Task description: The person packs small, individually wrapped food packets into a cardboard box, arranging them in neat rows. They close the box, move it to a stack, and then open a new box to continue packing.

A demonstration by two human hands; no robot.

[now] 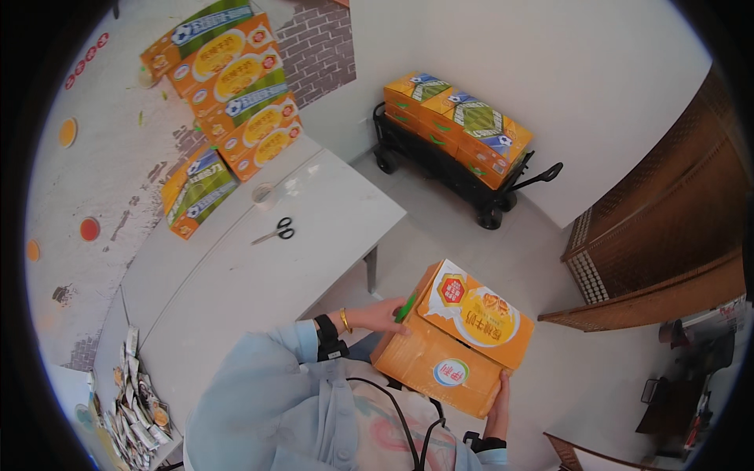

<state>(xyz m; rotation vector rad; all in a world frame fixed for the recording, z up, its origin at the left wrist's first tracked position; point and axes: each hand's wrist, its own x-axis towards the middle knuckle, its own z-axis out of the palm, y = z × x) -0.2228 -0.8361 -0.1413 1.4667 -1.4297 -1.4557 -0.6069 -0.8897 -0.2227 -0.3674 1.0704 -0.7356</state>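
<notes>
Before my body, both hands hold an orange cardboard drink carton (456, 338) over the floor, tilted, with a thin dark gap between its flaps. My left hand (377, 316) grips the left end beside the green handle (406, 307). At the lower right corner is my right hand (499, 406), its fingers along the carton's side. On the white table (306, 259) to the left lie black-handled scissors (277, 231) and a roll of clear tape (265, 196). Similar orange cartons (247, 100) are stacked at the table's far end, with a single carton (199, 191) beside them.
A black folding wagon (436, 156) loaded with orange cartons (465, 123) stands by the wall. At the table's lower left lies a pile of small packets (135, 412). A brown woven folding screen (654, 235) stands at the right. The table's corner and leg (370, 271) are near the held carton.
</notes>
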